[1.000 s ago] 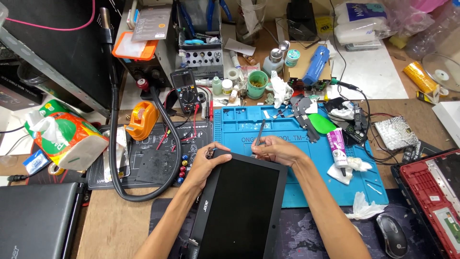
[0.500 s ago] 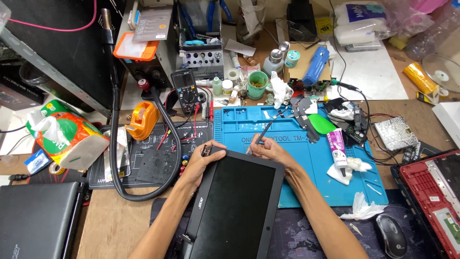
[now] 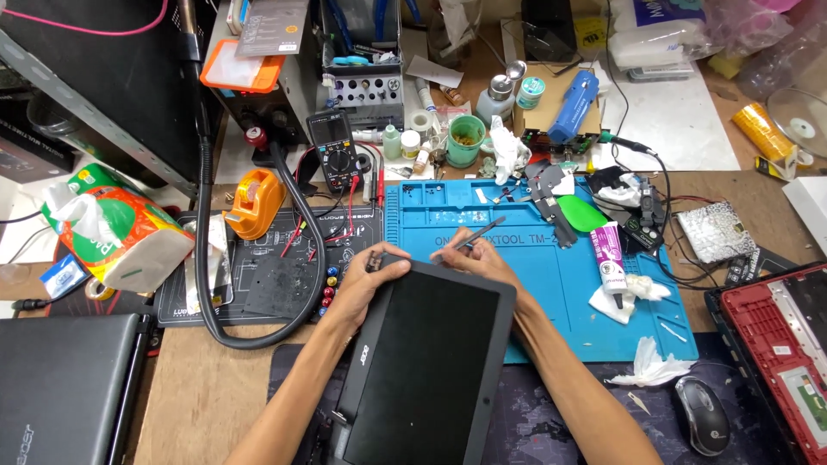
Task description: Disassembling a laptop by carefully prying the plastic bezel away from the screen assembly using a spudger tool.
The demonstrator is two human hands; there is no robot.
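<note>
Gripping laptop (image 3: 426,370) corner with our left hand (image 3: 372,284); right hand (image 3: 479,257) pinches tweezers (image 3: 469,239) at its top edge. Tip could slip, scratching the lid.

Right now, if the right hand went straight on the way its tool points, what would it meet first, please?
The right hand points its thin tool up-right over the blue mat; probably the small loose parts first, though depth is unclear.

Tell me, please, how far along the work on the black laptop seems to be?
Early to midway, it seems. Done: small parts lie loose on the blue mat. In hand: the left hand steadies the laptop at its top corner while the right hand holds a thin tool at the top edge. Left: the laptop looks closed and in one piece.
</note>
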